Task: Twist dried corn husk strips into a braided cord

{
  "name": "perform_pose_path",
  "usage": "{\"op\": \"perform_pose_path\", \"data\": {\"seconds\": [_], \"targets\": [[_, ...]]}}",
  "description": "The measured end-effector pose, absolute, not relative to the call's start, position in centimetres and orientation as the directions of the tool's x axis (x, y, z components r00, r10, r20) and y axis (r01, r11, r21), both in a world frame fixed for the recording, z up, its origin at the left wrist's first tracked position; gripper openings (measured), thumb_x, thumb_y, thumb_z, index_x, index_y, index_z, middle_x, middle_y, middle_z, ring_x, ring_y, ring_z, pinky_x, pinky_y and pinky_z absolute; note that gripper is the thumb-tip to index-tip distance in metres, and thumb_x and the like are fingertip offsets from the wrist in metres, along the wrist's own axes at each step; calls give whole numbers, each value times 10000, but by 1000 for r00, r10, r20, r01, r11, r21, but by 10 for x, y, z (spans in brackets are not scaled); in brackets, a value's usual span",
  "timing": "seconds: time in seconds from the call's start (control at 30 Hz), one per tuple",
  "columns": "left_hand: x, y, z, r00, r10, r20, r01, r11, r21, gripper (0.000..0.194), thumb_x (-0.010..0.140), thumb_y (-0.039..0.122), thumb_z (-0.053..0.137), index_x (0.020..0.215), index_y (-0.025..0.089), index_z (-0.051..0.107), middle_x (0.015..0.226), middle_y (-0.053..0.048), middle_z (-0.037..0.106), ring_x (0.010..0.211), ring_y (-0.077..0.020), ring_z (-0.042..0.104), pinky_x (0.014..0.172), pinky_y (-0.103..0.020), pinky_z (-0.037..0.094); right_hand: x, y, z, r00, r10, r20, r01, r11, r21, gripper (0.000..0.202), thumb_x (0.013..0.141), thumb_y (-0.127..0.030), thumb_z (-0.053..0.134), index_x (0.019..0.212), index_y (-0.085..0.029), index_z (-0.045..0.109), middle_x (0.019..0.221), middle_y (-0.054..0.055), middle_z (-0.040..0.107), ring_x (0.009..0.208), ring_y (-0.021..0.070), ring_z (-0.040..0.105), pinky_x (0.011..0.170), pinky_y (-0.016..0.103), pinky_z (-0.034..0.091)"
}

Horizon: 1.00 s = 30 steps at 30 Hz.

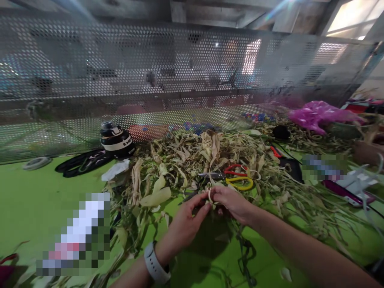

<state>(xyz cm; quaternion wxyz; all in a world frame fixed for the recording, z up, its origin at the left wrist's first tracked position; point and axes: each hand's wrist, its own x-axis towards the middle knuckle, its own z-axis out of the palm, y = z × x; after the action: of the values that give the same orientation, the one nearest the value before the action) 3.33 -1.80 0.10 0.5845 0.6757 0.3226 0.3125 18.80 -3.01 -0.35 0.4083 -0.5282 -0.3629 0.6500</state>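
My left hand (pixel 189 216), with a white band on its wrist, meets my right hand (pixel 231 202) over the green table. Between their pinched fingertips is a pale, curled strip of dried husk (pixel 210 196); its lower part is hidden by the fingers. Just beyond lie scissors (pixel 240 178) with one red and one yellow handle loop, blades pointing left. A heap of dried corn husks (pixel 186 152) spreads behind and to both sides. One broad, pale green husk (pixel 156 197) rests left of my left hand.
A perforated metal screen (pixel 150 72) stands along the back of the green table (pixel 30 200). At the left are a black bottle (pixel 115 140) and a black strap (pixel 84 162). A pink plastic bag (pixel 321 114) and a red-and-black tool (pixel 276 151) lie at the right.
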Motion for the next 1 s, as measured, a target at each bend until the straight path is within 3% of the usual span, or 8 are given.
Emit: {"op": "perform_pose_path", "data": {"seconds": [0.17,0.27,0.33,0.4,0.57,0.73,1.0], "targets": [[35,-16,3,522,849,-81,-9,101,995,234,756,318,590,928,171,652,860,-37,676,830,-180,588,790,-294,454,192,-30,0,-42,944,-327,-145,-330,-933,145,729,-309,559,797,-185,592,655,-20,557,529,106,507,490,225,398],[34,-14,1,502,848,-168,-58,228,972,231,723,336,629,878,165,639,765,-5,643,710,-130,556,702,-243,447,198,-33,5,54,998,-40,160,-48,-986,166,793,-319,518,882,-201,592,744,7,570,676,144,536,621,265,422],[33,-14,0,508,840,-189,-83,266,960,244,711,353,642,865,165,629,768,-1,627,697,-116,538,681,-228,436,201,-36,8,-17,978,210,399,199,-895,180,794,-332,551,915,-206,593,827,32,578,771,165,534,702,283,413],[32,-12,-1,515,835,-193,-92,278,956,265,703,371,648,873,169,625,793,-7,625,711,-117,533,680,-227,430,201,-38,7,-134,943,306,527,329,-784,208,777,-347,592,936,-213,592,880,51,594,808,184,538,721,293,406],[30,-8,-1,520,829,-204,-75,282,956,285,677,377,675,867,167,643,778,-6,623,664,-101,505,632,-208,404,200,-39,-1,-178,944,277,548,329,-769,145,849,-323,510,946,-227,560,821,36,621,750,170,570,668,277,424],[27,-8,2,529,825,-200,-130,311,942,250,707,351,662,866,159,647,799,-25,631,720,-115,526,662,-215,405,201,-40,-1,-222,899,378,586,433,-685,212,806,-321,580,990,-218,558,868,51,625,791,183,570,703,285,427],[26,-7,10,542,804,-246,-147,379,914,251,671,319,703,845,142,663,722,-4,614,619,-76,480,593,-196,370,202,-39,-1,-279,859,428,620,502,-603,164,861,-235,501,1005,-243,578,892,54,639,835,190,571,742,311,430]]}}
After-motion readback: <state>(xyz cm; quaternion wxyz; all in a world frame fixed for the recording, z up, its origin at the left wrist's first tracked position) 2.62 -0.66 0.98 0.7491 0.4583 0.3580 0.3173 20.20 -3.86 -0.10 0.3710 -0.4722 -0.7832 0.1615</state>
